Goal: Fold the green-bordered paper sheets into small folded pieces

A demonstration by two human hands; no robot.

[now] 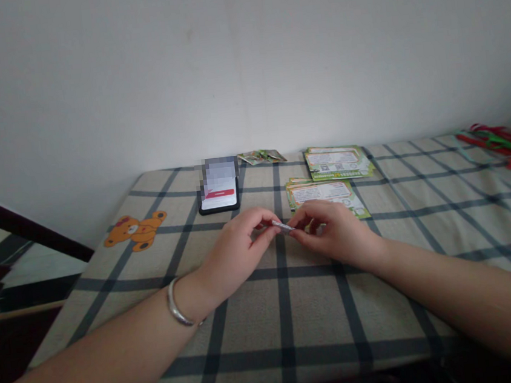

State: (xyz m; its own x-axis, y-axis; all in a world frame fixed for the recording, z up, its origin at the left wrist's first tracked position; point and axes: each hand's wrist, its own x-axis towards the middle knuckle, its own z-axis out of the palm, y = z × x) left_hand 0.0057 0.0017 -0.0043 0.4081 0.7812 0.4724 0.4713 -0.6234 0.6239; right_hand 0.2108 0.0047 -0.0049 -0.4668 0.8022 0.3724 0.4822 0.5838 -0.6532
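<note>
Between my two hands, above the middle of the checked cloth, is a small thin silvery-white piece [283,227], too small to name. My left hand [242,241], with a silver bangle on its wrist, pinches its left end between thumb and finger. The right end is pinched by my right hand [332,227] in the same way. Just beyond my right hand lie printed green-and-white cards [319,192], partly hidden by its fingers. A second stack of such cards [338,162] sits behind them.
A phone [218,186] with a lit screen lies beyond my left hand. Near the wall [242,65] is a shiny green packet [261,156]. An orange teddy bear cutout [135,232] lies at the left on the tablecloth [251,326]. Red and green items [506,147] are heaped at the far right.
</note>
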